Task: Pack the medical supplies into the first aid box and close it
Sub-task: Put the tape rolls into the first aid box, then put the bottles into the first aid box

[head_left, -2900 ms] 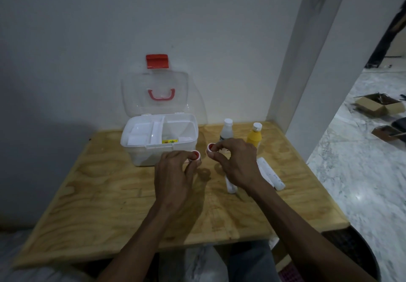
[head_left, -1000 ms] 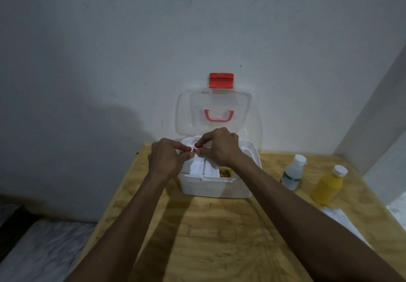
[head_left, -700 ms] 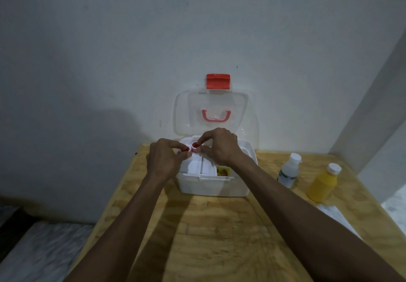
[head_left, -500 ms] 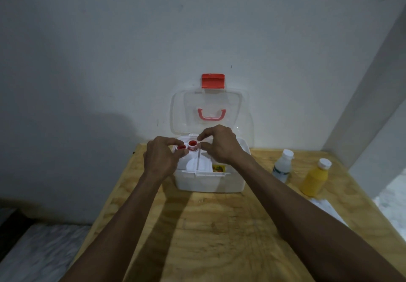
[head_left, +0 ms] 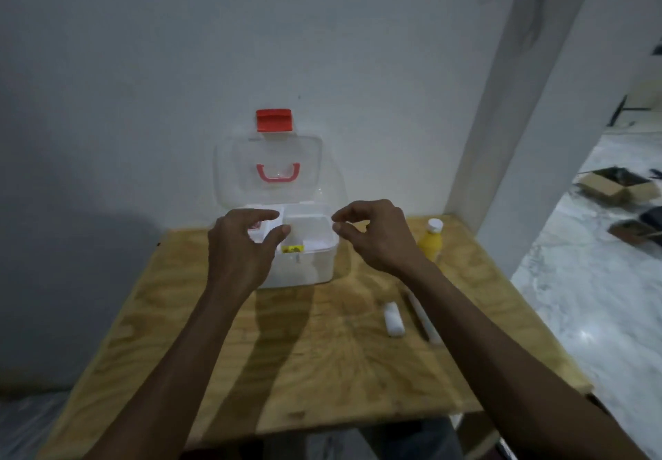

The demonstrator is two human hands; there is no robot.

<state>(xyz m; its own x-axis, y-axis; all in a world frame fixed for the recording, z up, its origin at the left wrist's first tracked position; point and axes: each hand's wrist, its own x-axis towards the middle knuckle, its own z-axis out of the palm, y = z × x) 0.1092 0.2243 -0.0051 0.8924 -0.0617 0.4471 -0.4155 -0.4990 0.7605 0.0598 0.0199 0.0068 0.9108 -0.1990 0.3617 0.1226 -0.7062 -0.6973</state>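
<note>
1. Left hand (head_left: 247,244) half open, thumb and fingers apart, holding nothing. Hovering over the left side of the first aid box (head_left: 304,266), with a small red thing (head_left: 255,225) peeking out under the fingers, down in the tray.
2. Right hand (head_left: 376,237) loosely curled, fingertips close but not touching, also holding nothing. Just to the right of the box's rim.
3. Plenty left to pack, by the look of it: yellow bottle (head_left: 430,241) just behind and to the right of the right hand, white roll (head_left: 394,318) and long white tube (head_left: 422,320) lying on the table (head_left: 322,370) below the right wrist.
4. Could knock the yellow bottle over with the back of the right hand. Standing tall and very close, so a quick swing to the right may tip it.
5. Could push the roll with the right arm when reaching down. Round, so may roll off toward the table's edge.
6. Could bump the clear lid (head_left: 268,173) above the left hand. Only leaning back on the wall, so may drop down on the fingers.
7. Could shove the light box away with the left hand while pressing things in. Better to hold it with one hand.
8. Could fail to shut later. Tall bottle may stick up and block the lid, so the red latch (head_left: 274,120) may not click.
</note>
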